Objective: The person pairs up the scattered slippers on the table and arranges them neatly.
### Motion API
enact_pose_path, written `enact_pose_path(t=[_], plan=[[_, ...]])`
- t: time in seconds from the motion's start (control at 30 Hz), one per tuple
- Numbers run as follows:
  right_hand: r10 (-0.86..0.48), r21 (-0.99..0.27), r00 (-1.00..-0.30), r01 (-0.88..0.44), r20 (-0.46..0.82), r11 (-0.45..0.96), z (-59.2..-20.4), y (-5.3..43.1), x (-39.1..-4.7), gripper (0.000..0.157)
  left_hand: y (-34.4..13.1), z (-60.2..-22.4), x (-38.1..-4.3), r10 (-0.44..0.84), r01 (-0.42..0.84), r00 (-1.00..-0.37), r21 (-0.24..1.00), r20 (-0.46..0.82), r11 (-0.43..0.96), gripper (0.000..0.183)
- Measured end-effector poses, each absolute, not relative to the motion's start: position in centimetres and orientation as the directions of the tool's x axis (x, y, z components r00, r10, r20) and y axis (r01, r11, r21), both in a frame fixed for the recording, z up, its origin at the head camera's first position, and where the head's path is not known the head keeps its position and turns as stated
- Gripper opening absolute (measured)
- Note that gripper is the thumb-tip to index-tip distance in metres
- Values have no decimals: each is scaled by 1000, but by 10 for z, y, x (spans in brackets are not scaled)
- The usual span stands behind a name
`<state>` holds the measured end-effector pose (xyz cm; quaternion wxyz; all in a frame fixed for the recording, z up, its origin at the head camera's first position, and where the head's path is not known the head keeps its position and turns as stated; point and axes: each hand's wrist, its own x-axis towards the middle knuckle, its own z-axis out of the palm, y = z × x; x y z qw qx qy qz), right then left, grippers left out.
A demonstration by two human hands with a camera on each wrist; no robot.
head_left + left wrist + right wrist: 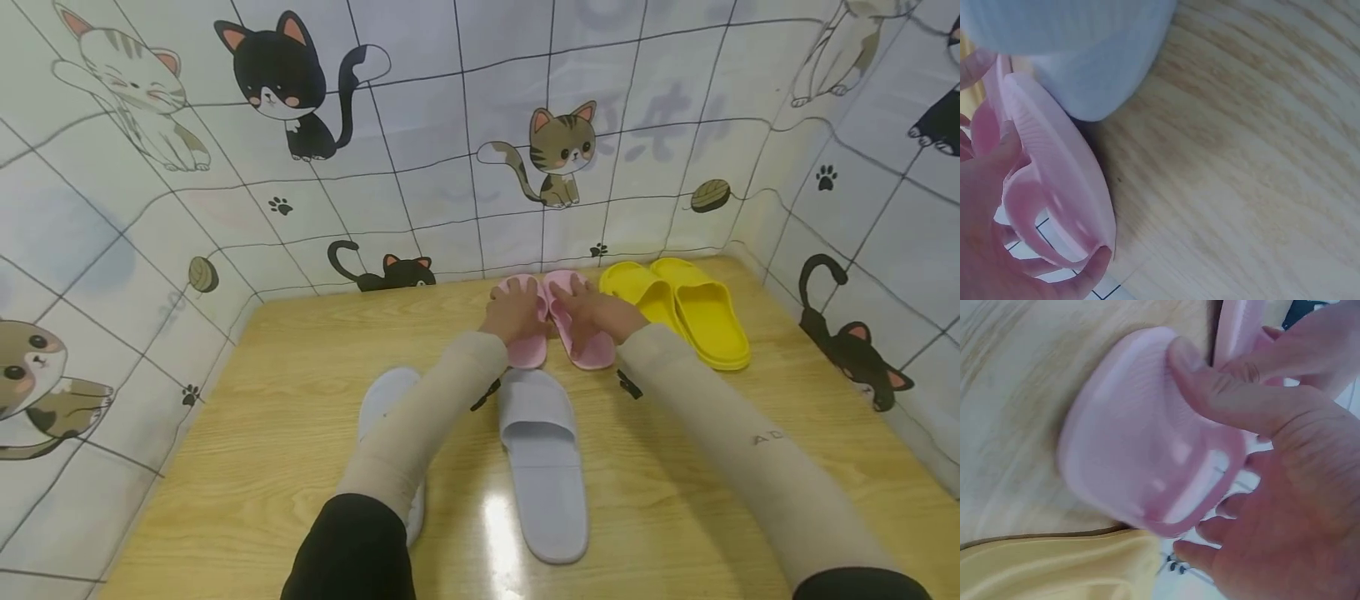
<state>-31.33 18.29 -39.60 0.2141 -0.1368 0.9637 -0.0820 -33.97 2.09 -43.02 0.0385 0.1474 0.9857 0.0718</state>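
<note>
A pair of pink slippers lies at the back of the wooden surface, heels toward me in the head view. My left hand (513,315) is over the left pink slipper (528,354). Its thumb is at the inner side and a fingertip grips the toe edge, as the left wrist view shows. My right hand (596,312) holds the right pink slipper (1122,437), thumb on the footbed and the other fingers along the outside of the strap. Both hands partly cover the straps in the head view.
Yellow slippers (716,329) stand just right of the pink pair. A white slipper (543,475) lies between my forearms, toe close to the pink heels; another white slipper (386,392) is partly under my left sleeve. Cat-print walls (420,208) enclose the wooden surface (285,400).
</note>
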Motion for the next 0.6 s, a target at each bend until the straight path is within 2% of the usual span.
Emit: enact_pose_path(t=[0.1, 0.17, 0.27, 0.37, 0.5, 0.6], plan=[[-307, -148, -858, -270, -411, 951, -391, 178, -310, 116, 19, -426, -339, 266, 235, -960, 264, -87, 935, 90], [-353, -200, -853, -297, -384, 934, -386, 173, -306, 123, 14, -421, -337, 240, 192, -965, 330, -110, 924, 92], [-485, -289, -838, -414, -250, 863, -378, 166, -286, 108, 2, -406, -329, 235, 168, -962, 377, -139, 911, 99], [-578, -354, -799, -500, -163, 790, -371, 164, -251, 95, -18, -387, -316, 296, 220, -943, 382, -151, 897, 99], [-570, -376, -792, -470, -221, 799, -369, 162, -205, 99, -63, -368, -286, 332, 253, -930, 384, -156, 888, 99], [-566, -356, -783, -467, -259, 809, -374, 155, -186, 92, -102, -369, -252, 273, 195, -949, 386, -158, 902, 98]])
